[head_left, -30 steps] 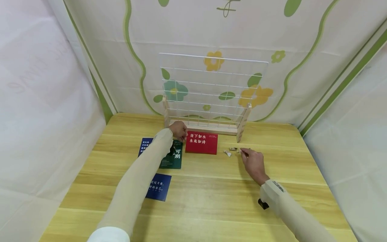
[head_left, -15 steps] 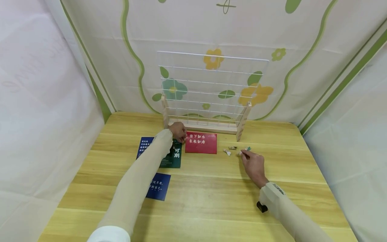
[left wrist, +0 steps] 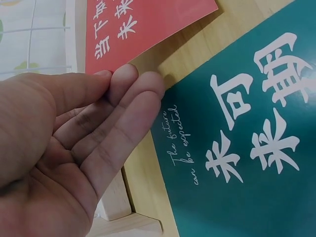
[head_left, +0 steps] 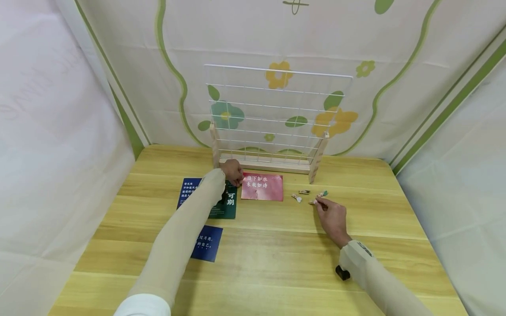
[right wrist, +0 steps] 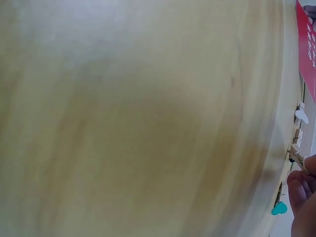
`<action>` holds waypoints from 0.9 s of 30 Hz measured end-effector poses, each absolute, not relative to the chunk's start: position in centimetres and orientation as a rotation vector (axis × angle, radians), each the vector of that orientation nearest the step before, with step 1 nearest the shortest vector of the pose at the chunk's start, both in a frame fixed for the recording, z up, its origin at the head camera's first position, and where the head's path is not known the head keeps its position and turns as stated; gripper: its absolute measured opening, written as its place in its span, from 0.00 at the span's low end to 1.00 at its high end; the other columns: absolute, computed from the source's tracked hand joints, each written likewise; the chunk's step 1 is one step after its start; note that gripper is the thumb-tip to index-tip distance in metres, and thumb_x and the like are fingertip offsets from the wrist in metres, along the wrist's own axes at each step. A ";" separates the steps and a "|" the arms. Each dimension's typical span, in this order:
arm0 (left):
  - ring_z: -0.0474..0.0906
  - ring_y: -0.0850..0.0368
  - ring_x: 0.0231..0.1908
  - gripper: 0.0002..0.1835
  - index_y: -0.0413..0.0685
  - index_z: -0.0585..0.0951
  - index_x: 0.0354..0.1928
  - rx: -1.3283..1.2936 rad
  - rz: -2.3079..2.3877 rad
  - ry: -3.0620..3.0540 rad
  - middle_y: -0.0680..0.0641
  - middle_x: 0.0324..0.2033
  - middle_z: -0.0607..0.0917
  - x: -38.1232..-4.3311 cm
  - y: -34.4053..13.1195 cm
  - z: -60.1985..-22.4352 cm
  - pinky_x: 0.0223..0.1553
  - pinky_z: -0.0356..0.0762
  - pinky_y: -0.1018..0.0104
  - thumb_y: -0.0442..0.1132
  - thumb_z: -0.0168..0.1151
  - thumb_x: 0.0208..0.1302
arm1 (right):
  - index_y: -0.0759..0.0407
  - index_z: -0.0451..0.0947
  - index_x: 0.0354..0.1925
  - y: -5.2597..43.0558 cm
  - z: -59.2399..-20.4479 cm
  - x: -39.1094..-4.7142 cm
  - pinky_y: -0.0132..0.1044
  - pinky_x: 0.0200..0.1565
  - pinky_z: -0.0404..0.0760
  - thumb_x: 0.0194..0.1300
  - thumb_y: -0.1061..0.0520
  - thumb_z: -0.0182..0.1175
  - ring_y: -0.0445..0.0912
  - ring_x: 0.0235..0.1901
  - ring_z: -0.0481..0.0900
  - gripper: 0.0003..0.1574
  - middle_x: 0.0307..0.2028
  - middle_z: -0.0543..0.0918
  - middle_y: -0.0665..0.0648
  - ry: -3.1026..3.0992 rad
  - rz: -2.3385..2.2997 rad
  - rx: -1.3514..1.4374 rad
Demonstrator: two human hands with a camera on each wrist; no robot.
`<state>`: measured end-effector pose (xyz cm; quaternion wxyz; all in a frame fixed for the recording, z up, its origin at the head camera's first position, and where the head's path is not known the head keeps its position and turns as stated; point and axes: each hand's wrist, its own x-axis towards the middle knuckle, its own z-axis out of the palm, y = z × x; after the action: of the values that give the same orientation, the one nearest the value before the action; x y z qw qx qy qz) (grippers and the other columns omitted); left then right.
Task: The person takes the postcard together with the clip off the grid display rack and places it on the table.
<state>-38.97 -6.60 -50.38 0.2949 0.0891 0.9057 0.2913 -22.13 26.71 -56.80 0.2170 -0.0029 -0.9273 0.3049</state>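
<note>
My left hand (head_left: 233,171) pinches the upper left corner of a red card (head_left: 262,187) with white writing between thumb and index finger. The left wrist view shows that card tilted, its near edge casting a shadow. Beneath my left forearm lies a green card (left wrist: 207,197). On the right, my right hand (head_left: 333,217) pinches a small wooden clothespin (right wrist: 297,157) by its end, close over the table. Around it lie a clothespin with a white heart (head_left: 297,199), a plain-looking one (head_left: 304,192) and one with a teal heart (right wrist: 279,208).
Behind the cards stands a white wire grid (head_left: 276,105) in a wooden base (head_left: 265,165). A blue card (head_left: 189,186) lies partly under my left sleeve, and another blue card (head_left: 207,244) lies nearer on the wooden table (head_left: 276,272). Fabric walls surround the table.
The red card has tilted, its face turning paler with glare. The teal-heart clothespin has come into view beside my right fingers, which have shifted slightly nearer. My left hand stays at the card's corner.
</note>
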 end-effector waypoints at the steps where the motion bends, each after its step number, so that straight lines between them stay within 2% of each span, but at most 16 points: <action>1: 0.85 0.55 0.26 0.07 0.35 0.84 0.36 0.233 0.779 2.406 0.42 0.28 0.86 -39.0 -6.6 -50.4 0.32 0.86 0.66 0.31 0.58 0.69 | 0.66 0.87 0.41 26.7 -56.8 -22.1 0.43 0.28 0.86 0.62 0.63 0.66 0.53 0.30 0.88 0.09 0.35 0.89 0.65 -2.572 0.842 -0.011; 14: 0.87 0.53 0.28 0.08 0.36 0.85 0.38 0.256 0.763 2.396 0.43 0.27 0.87 -39.2 -6.9 -50.7 0.33 0.87 0.64 0.32 0.58 0.69 | 0.65 0.87 0.38 27.3 -57.6 -21.6 0.31 0.24 0.79 0.63 0.61 0.66 0.48 0.26 0.85 0.07 0.29 0.88 0.61 -2.625 0.849 0.006; 21: 0.87 0.53 0.28 0.10 0.35 0.86 0.34 0.275 0.736 2.411 0.43 0.27 0.88 -39.1 -6.8 -50.6 0.35 0.87 0.62 0.32 0.58 0.68 | 0.64 0.87 0.38 27.3 -57.7 -21.5 0.33 0.25 0.79 0.63 0.61 0.65 0.47 0.26 0.84 0.07 0.28 0.88 0.59 -2.652 0.829 0.011; 27: 0.86 0.54 0.24 0.09 0.35 0.86 0.32 0.268 0.737 2.420 0.43 0.25 0.88 -39.1 -6.7 -50.8 0.33 0.87 0.62 0.31 0.59 0.66 | 0.65 0.86 0.39 27.4 -57.8 -21.6 0.40 0.27 0.82 0.63 0.61 0.65 0.49 0.28 0.85 0.08 0.30 0.88 0.60 -2.672 0.794 0.022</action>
<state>-39.10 -6.73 -50.81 0.2943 0.1005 0.9092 0.2769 -21.58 27.35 -57.77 0.1760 0.0079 -0.9436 0.2803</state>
